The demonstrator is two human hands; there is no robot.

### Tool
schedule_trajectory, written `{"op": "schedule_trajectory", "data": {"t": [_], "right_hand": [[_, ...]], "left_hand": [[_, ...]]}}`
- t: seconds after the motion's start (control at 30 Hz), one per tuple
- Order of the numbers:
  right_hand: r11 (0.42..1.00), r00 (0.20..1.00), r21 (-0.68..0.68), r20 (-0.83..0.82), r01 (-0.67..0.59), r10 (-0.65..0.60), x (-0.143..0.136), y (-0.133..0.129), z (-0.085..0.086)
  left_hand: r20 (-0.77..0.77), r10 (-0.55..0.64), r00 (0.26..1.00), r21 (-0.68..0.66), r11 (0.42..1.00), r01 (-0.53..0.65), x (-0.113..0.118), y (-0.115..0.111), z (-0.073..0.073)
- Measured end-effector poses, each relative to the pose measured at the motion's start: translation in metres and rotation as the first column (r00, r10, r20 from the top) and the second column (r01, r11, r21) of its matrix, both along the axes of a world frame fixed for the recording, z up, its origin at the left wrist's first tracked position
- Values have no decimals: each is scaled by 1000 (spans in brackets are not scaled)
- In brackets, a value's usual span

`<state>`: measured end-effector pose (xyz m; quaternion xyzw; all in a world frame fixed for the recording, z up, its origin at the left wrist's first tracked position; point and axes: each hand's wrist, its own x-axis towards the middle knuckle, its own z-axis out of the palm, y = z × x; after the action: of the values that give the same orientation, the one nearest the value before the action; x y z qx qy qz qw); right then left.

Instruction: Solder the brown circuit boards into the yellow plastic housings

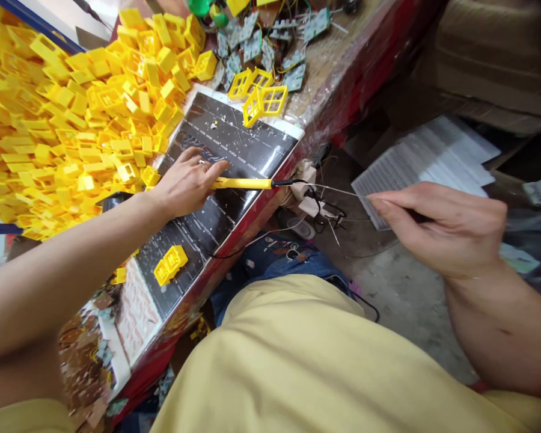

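My left hand (pixel 187 180), a ring on one finger, lies palm down over the black mat (pixel 252 144), thumb spread from its fingers. A yellow tool handle (pixel 246 183) with a black cord runs out from beneath the thumb side of that hand; its other end is hidden. At the right, my right hand (pixel 442 225) is closed in a pinch on a thin wire (pixel 338 190), stretched toward the handle's cord end. Two yellow plastic housings (pixel 170 264) sit on the lower part of the mat. Yellow window-like frames (pixel 264 99) rest at its upper edge.
A large heap of yellow plastic pieces (pixel 94 114) fills the upper left. Small circuit boards with wires (pixel 270 45) lie at the top. The table edge (pixel 234 240) slants beside my lap. White ribbed sheets (pixel 428 156) and dark cords are below on the right.
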<state>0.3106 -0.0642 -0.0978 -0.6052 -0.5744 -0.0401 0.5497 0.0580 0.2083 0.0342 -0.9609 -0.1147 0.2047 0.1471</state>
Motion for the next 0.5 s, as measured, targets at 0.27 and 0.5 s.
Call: {"op": "schedule_trajectory", "data": {"t": [0.27,0.5], "right_hand": [[1000,1000,-11,-15,5,-6,-1,7,-4],[999,997,-17,-79,-27,25,-3,13,-11]], "left_hand": [[-13,-45,999,21,999,45,-1,2,-1],[-40,-81,996,47,995,82,1,1,1]]}}
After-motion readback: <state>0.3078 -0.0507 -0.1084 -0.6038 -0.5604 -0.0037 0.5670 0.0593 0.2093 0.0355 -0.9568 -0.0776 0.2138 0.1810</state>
